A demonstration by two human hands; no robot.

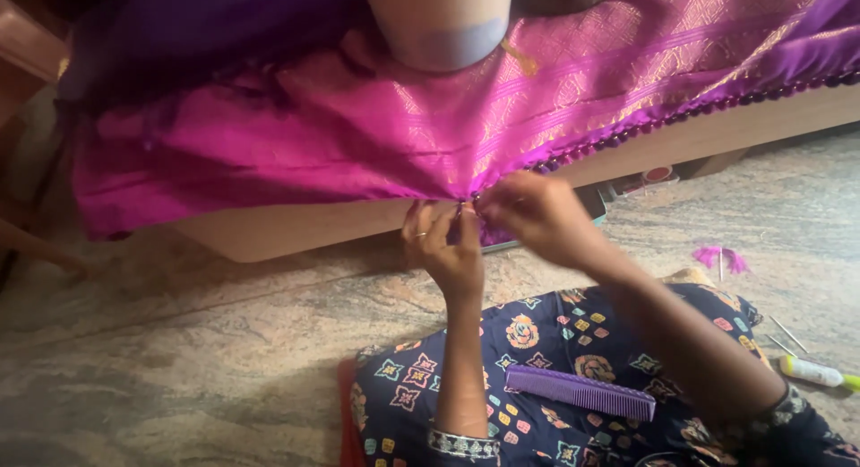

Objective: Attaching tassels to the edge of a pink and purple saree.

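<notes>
A magenta silk cloth [296, 135] with gold woven pattern hangs over the edge of a wooden ledge [296, 229]. Its border carries a row of small purple tassels [681, 117]. My left hand [443, 247] and my right hand [533, 216] meet at the cloth's lower edge, fingers pinched together on the fringe there. The exact thing between the fingertips is too small to tell. A purple comb [580, 393] lies on my lap, on the dark floral dress [537, 341].
A pale cylinder [439, 23] stands on the cloth at the top. On the stone floor [179, 341] to the right lie a bit of magenta thread [721, 256], thin needles [788, 334] and a small white tube with a yellow-green cap [815, 373]. A small red-lidded item [658, 174] sits under the ledge.
</notes>
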